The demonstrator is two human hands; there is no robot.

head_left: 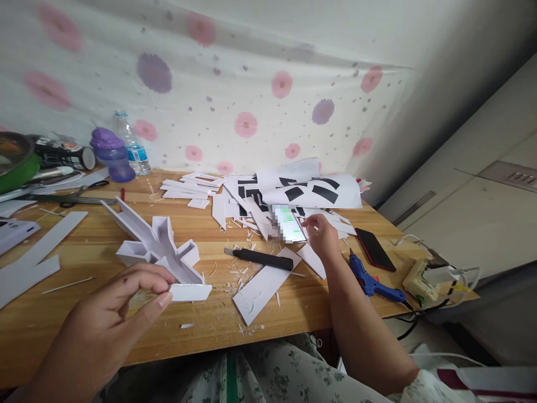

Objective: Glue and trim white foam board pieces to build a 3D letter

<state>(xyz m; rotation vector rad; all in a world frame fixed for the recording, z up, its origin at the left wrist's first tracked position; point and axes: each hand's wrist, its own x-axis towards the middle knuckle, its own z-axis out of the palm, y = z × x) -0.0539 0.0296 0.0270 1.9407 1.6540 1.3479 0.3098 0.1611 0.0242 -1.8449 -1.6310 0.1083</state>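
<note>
My left hand [121, 308] pinches a small white foam board strip [192, 293] between thumb and fingers. Right behind it stands a white hollow shape with thin upright walls [157, 240]; whether the strip touches it I cannot tell. Fingers curled, my right hand [323, 235] is at the right edge of a phone with a lit screen [289, 224], partly blurred out; contact is unclear. Between my hands a black-handled craft knife [264, 258] lies partly across a flat white board piece [262, 294].
A blue glue gun [373, 282], dark phone [375, 249] and power strip [422, 282] lie at the right. Behind are white offcuts [191, 187] and a printed sheet [310, 187]. Scissors [86, 190], a purple cup [112, 154] and a water bottle [133, 145] stand left.
</note>
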